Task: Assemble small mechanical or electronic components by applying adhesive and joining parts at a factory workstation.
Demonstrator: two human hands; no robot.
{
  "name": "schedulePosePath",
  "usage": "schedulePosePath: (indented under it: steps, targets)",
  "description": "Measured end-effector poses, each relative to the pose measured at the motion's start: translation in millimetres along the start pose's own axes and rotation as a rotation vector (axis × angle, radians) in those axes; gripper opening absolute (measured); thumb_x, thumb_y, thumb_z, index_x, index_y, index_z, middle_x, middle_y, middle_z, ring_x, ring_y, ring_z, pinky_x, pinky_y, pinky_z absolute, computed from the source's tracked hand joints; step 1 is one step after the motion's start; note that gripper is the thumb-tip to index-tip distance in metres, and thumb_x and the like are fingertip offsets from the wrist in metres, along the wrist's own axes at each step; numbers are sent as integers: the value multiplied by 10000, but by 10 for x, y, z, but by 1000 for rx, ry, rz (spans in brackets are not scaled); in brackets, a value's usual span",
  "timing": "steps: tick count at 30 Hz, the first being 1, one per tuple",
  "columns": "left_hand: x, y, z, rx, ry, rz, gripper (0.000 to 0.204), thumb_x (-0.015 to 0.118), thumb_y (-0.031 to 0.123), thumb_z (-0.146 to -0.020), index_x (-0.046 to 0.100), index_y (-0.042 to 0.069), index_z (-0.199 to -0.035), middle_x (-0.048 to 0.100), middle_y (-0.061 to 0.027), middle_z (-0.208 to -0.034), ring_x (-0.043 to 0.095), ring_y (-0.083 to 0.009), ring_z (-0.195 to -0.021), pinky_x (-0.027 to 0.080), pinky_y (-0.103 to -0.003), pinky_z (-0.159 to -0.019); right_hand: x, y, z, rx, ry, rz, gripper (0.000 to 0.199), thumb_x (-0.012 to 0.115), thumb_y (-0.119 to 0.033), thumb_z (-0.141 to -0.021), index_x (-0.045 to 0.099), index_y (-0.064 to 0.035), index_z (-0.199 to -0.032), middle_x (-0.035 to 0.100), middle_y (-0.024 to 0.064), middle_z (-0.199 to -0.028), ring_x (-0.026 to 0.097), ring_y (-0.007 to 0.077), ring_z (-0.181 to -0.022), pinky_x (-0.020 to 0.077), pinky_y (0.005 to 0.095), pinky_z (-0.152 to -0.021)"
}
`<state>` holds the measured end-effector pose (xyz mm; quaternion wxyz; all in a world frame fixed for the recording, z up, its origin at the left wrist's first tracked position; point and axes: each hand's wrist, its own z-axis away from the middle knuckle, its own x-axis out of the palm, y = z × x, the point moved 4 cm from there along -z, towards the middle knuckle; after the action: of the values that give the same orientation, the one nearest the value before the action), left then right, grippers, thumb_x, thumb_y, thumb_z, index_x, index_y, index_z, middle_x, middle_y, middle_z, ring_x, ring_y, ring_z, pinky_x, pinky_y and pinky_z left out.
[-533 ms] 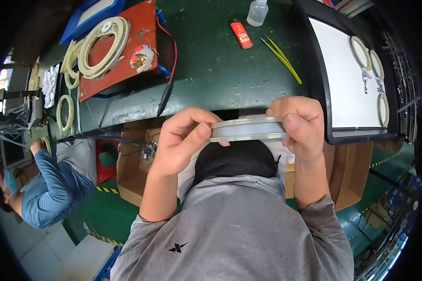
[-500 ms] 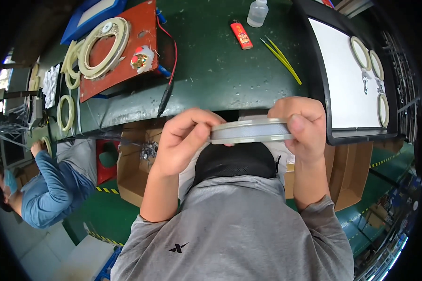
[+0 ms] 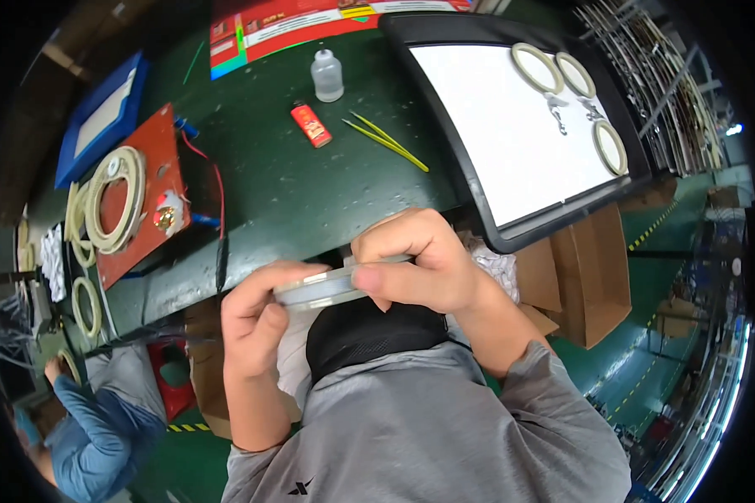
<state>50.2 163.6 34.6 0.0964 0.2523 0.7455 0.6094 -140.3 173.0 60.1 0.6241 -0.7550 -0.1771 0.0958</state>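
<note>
A pale ring-shaped spool (image 3: 317, 292), wound with greyish-white material in its groove, is held edge-on in front of my waist. My left hand (image 3: 256, 314) grips its left end between thumb and fingers. My right hand (image 3: 428, 264) wraps the right part, thumb pressed on the near edge, covering much of that side. Beyond the hands on the green bench (image 3: 260, 193) lie yellow tweezers (image 3: 387, 144) with their tips apart and a red lighter (image 3: 312, 126). A clear squeeze bottle (image 3: 327, 80) stands behind them.
At the right, a black-framed white tray (image 3: 486, 142) bears three pale rings and small metallic bits. A red-brown board (image 3: 155, 155) with rings and a cable, plus a blue tray (image 3: 130, 109), sits at left. Cardboard boxes (image 3: 591, 268) stand below. Another person (image 3: 101, 436) sits at far left.
The view has swung to the right. My right hand has slid inward along the spool, its thumb now nearer the middle, and the spool tilts with its right end higher.
</note>
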Motion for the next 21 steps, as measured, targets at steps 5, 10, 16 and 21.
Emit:
schedulePosePath:
  steps: [5,10,16,21]
  targets:
    - [-145,-97,154,27,4,188,337,549,227,-1013,626,-70,-1153,666,-188,-1148,631,-253,-1061,475,-380,-948,-55,87,66,66,149,-210,393,636,-237,-884,529,-47,-557,512,51,-523,447,143,-484,328,275,-476]
    - [-118,-62,154,-40,-154,344,345,454,195,-1048,597,-81,-1198,662,-191,-1164,619,-246,-1110,455,-375,-987,-67,158,15,-37,178,-462,456,568,-338,-942,497,-76,-575,435,-2,-476,353,91,-421,289,264,-413]
    - [104,-112,32,-40,-329,459,447,384,281,-1058,615,-99,-1105,664,-220,-1137,613,-311,-1123,442,-440,-1011,-69,324,-22,-103,-3,-929,531,380,-362,-1004,522,-101,-563,333,-59,-434,312,67,-406,279,250,-441]
    - [185,-191,-41,-37,-367,715,443,391,325,-1028,600,-24,-853,669,-187,-759,668,-295,-769,481,-425,-911,41,427,-132,13,68,-1302,550,356,-359,-1031,470,-94,-564,344,-43,-488,327,68,-422,303,240,-435]
